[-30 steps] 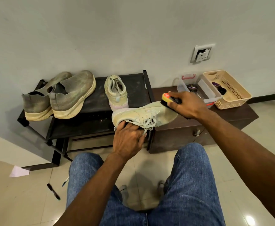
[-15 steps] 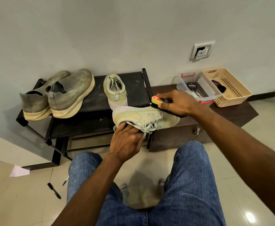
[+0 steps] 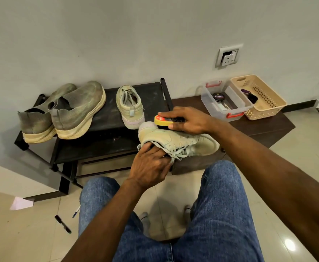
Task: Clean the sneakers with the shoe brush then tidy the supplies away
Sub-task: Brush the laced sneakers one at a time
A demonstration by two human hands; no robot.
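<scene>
Left hand (image 3: 151, 167) grips the pale green lace-up sneaker (image 3: 177, 142) at its opening, held above the black rack's (image 3: 105, 121) edge. Right hand (image 3: 187, 121) grips the yellow-ended black shoe brush (image 3: 163, 121), bristles on the sneaker's side. Clear plastic box with red latches (image 3: 224, 100) holds a round black polish tin (image 3: 218, 97); beige perforated basket (image 3: 259, 97) holds a dark item, both on the brown bench (image 3: 268, 127).

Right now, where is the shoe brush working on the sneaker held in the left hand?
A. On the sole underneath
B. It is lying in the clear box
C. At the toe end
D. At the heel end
D. The right hand presses the shoe brush onto the heel end of the sneaker, while the toe points right, away from the brush, and the left hand grips the shoe at its opening.
</scene>
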